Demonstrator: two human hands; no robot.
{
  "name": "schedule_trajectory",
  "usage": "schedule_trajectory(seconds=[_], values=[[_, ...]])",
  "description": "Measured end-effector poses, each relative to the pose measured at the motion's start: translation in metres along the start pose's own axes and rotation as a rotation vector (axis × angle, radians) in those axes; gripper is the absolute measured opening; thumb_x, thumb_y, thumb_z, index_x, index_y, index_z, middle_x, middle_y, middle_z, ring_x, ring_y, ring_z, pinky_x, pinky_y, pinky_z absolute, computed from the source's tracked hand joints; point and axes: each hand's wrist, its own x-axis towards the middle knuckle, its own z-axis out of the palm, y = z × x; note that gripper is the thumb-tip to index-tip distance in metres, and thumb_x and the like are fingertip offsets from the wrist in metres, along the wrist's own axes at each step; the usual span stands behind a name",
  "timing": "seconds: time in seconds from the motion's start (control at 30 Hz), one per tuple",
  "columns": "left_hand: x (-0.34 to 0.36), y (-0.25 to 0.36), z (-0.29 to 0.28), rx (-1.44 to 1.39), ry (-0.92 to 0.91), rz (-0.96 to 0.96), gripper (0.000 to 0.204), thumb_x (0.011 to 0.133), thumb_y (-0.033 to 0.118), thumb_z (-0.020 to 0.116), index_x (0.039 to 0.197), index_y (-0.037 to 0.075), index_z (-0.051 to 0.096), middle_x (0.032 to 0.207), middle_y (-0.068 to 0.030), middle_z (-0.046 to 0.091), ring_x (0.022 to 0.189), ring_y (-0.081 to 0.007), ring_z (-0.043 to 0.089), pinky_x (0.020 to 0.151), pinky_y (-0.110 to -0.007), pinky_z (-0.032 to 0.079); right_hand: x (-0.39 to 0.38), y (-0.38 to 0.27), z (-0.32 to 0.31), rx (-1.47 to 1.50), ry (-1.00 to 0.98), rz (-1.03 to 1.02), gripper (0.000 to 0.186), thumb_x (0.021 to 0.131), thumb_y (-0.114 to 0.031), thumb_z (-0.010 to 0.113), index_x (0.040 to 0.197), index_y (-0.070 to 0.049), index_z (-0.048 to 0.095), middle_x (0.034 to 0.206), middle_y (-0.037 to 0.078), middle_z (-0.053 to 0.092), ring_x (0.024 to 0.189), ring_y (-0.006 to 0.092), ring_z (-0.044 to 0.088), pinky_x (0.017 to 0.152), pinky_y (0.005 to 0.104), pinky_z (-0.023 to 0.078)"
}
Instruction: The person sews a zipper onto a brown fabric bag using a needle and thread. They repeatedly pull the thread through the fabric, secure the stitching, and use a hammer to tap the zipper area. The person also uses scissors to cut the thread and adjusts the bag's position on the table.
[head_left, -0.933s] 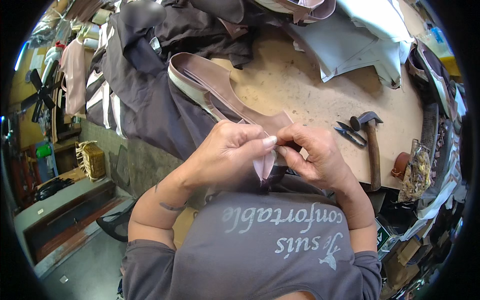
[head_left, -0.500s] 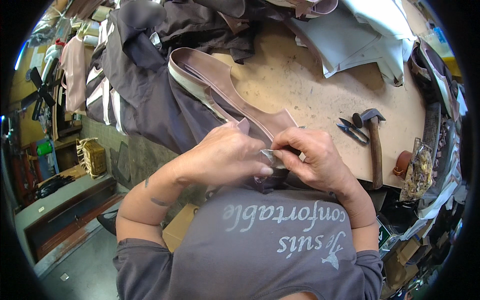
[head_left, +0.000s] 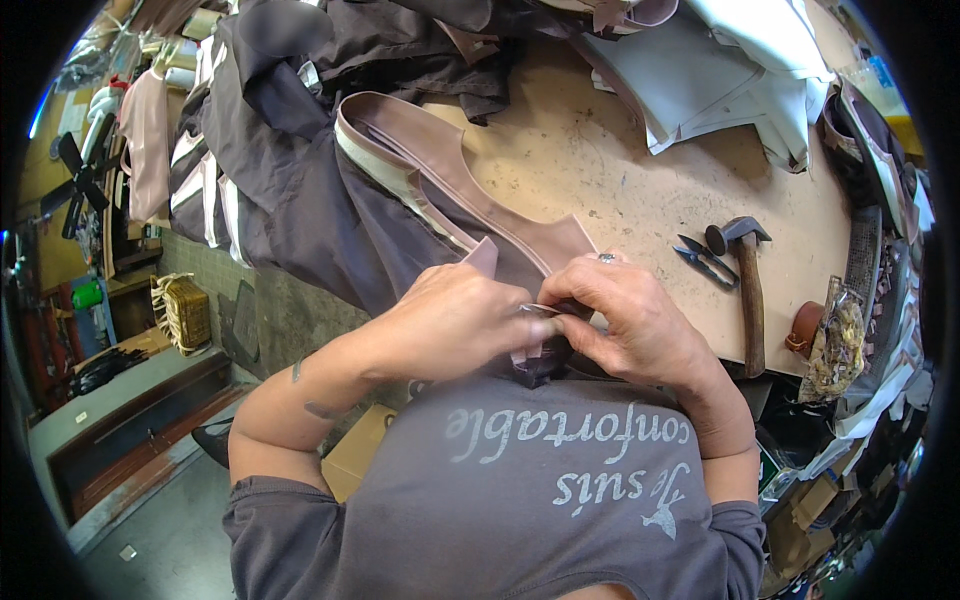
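Note:
A dusty-pink leather shoe upper (head_left: 440, 122) with a pale lining reaches from the dark fabric on the bench towards my body. At its near end my left hand (head_left: 465, 315) is closed, thumb and fingers pinched on the edge of the upper. My right hand (head_left: 630, 315), wearing a ring, is pinched on the same edge just beside it. The two sets of fingertips nearly meet over a small pale strip. Exactly what lies between the fingertips is mostly hidden. Below them a dark fold of the upper rests near my shirt.
On the tan bench (head_left: 620, 205) to the right lie a hammer (head_left: 751, 290) and small black thread snips (head_left: 703, 265). A clear bag (head_left: 838, 345) is at the bench's right edge. White sheets (head_left: 715, 85) lie at the back, dark cloth (head_left: 300, 200) at left. A woven basket (head_left: 182, 313) stands farther left.
My left hand's fingers have shifted slightly right, closer to the right hand's fingertips. The right hand has turned a little, bringing its ring into view. The upper has barely moved.

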Motion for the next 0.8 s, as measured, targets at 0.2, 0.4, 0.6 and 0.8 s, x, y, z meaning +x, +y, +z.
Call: schedule_trajectory(seconds=[0.2,0.4,0.6,0.8], values=[[-0.004,0.002,0.003,-0.212,0.218,0.046,0.007,0.084,0.004,0.060,0.088,-0.002,0.060,0.074,-0.0059,0.067,0.065,-0.0098,0.064,0.059,-0.022,0.049,-0.005,0.006,0.000,0.096,0.006,0.121,0.019,0.072,-0.004,0.063,0.089,-0.003,0.056,0.081,0.012,0.060,0.077,0.0303,0.060,0.067,0.0364,0.047],[-0.007,-0.017,0.020,-0.260,0.334,0.252,0.011,0.079,0.000,0.064,0.088,-0.001,0.060,0.071,-0.0068,0.066,0.063,-0.0118,0.064,0.055,-0.023,0.049,-0.008,0.006,-0.002,0.092,0.032,0.069,0.014,0.071,-0.001,0.062,0.084,-0.002,0.058,0.075,0.013,0.059,0.068,0.0292,0.060,0.061,0.0347,0.047],[-0.006,-0.033,0.027,0.128,0.436,0.596,0.016,0.074,-0.001,0.066,0.089,0.003,0.063,0.069,-0.0062,0.064,0.059,-0.0191,0.064,0.051,-0.025,0.048,-0.014,0.015,-0.001,0.191,-0.037,0.034,0.009,0.076,-0.005,0.061,0.084,-0.002,0.059,0.073,0.013,0.060,0.067,0.0279,0.060,0.061,0.0336,0.047],[-0.010,-0.020,0.023,0.462,0.415,0.708,0.022,0.073,0.004,0.063,0.094,0.005,0.065,0.072,-0.0044,0.064,0.051,-0.0106,0.056,0.045,-0.022,0.041,-0.009,0.020,0.000,0.231,-0.179,0.213,0.012,0.083,-0.013,0.058,0.087,-0.002,0.062,0.075,0.015,0.061,0.069,0.0292,0.060,0.062,0.0340,0.046]])
